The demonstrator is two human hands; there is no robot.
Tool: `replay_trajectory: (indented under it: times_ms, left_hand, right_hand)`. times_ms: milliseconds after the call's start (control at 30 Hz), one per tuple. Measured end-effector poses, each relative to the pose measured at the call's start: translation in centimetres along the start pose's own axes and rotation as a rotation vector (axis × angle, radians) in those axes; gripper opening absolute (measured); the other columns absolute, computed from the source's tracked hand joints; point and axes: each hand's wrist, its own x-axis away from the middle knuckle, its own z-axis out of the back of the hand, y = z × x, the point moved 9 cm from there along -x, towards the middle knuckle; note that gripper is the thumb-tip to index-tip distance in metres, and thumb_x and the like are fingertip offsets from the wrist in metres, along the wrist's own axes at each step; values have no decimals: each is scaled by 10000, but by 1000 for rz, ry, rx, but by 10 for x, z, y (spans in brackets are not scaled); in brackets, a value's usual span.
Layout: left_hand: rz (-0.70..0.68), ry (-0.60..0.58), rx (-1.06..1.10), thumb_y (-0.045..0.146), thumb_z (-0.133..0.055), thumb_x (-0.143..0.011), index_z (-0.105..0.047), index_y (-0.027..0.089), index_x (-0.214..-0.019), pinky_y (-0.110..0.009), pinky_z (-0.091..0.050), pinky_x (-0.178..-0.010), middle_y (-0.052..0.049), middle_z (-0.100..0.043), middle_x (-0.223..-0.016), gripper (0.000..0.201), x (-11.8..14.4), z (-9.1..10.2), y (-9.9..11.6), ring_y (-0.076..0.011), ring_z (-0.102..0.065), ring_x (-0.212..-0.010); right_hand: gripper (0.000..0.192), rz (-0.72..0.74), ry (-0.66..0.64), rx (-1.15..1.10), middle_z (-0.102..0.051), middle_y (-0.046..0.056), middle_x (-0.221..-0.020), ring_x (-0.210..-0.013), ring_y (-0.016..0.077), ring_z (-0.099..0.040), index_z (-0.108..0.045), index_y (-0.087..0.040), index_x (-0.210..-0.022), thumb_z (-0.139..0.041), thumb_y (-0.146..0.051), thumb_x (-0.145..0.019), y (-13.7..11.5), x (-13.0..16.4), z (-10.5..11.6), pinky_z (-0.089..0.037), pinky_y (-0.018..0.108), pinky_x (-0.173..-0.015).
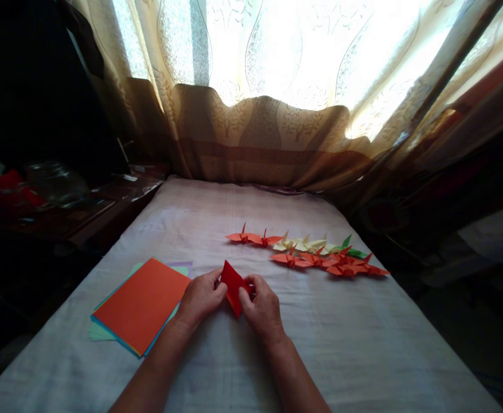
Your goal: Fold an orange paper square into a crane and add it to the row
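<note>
Between my two hands is a small piece of folded red paper (pixel 233 285), diamond-shaped and held just over the white cloth. My left hand (pixel 203 293) pinches its left corner between thumb and fingers. On the other side, my right hand (pixel 260 304) grips the right corner, thumb in front and fingers curled behind. Left of my hands lies a stack of coloured paper (pixel 143 304), orange on top with blue, green and purple edges showing. Folded paper cranes stand in rows to the right: orange ones (pixel 291 260), pale yellow ones (pixel 307 244) and a green one (pixel 351 248).
A white cloth (pixel 363 344) covers the surface in front of me. Patterned curtains (pixel 260 129) hang at the far end before a bright window. On the left, a dark side table (pixel 105 209) carries plastic wrapping and a red item. The right side is dim.
</note>
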Motion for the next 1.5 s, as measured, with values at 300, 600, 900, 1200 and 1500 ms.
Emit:
replay_trajectory:
  times_ms: [300,600,900,1200,1500]
  left_hand:
    - [-116,107,-19,256,-550,-844,-701,246,-1152,-260,-448,-709,-28,-730,-902,344,3,8,11,-186,-642,-793]
    - [-1,115,333,298,-499,-865,-695,208,-1141,-338,-464,-929,-77,-705,-1139,351,-5,3,-9,-244,-628,-1066]
    - [140,-80,634,423,-418,-892,-536,166,-1323,-238,-525,-560,-82,-732,-1031,515,-13,-26,-27,-192,-711,-786]
    - [154,-59,603,490,-481,-843,-645,166,-1176,-248,-521,-563,-49,-745,-899,494,-12,-20,-35,-199,-700,-719]
    - [46,-20,492,526,-470,-834,-690,169,-1121,-284,-534,-681,-62,-757,-976,508,-12,-18,-27,-244,-710,-827]
  right_hand:
    - [206,-84,18,-141,-709,17,-828,-692,173,-665,-599,-224,-898,-475,-219,-733,0,-15,9,-509,263,-614]
    - [257,-200,16,-389,-715,17,-831,-593,157,-671,-588,-216,-924,-479,-237,-692,12,-20,-4,-530,244,-521]
    - [306,-286,-47,-516,-703,24,-887,-580,146,-643,-589,-210,-926,-502,-277,-640,13,-17,-14,-524,251,-527]
    - [246,-167,-59,-390,-683,17,-879,-586,125,-602,-644,-205,-909,-480,-219,-727,3,-15,-11,-515,244,-567]
    - [256,97,-360,217,-651,54,-974,-845,156,-639,-750,-250,-1007,-521,-217,-898,-21,-27,13,-482,262,-764]
